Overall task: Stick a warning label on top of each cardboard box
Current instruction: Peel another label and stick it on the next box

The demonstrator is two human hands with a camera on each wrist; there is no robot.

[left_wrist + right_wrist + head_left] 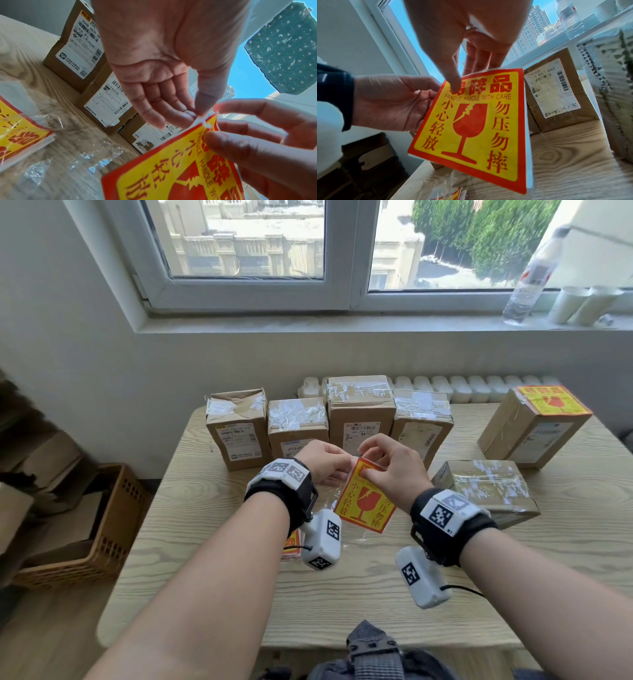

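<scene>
A red and yellow fragile warning label [363, 501] [471, 128] [180, 169] hangs in the air above the wooden table [342, 594]. My left hand [325, 462] [193, 112] pinches its top left corner between thumb and fingertip. My right hand [387, 460] [455, 83] holds the top edge, thumb on the printed face, fingers behind. A row of taped cardboard boxes [298, 422] stands behind the hands. At the far right one box [534, 426] carries a label [551, 400] on top. Another box [486, 491] lies right of my right wrist.
A stack of spare labels [291, 546] [17, 135] in clear plastic wrap [68, 155] lies on the table under my left wrist. A plastic bottle [531, 278] and paper cups [582, 302] stand on the windowsill. A woven crate [89, 529] sits on the floor at left.
</scene>
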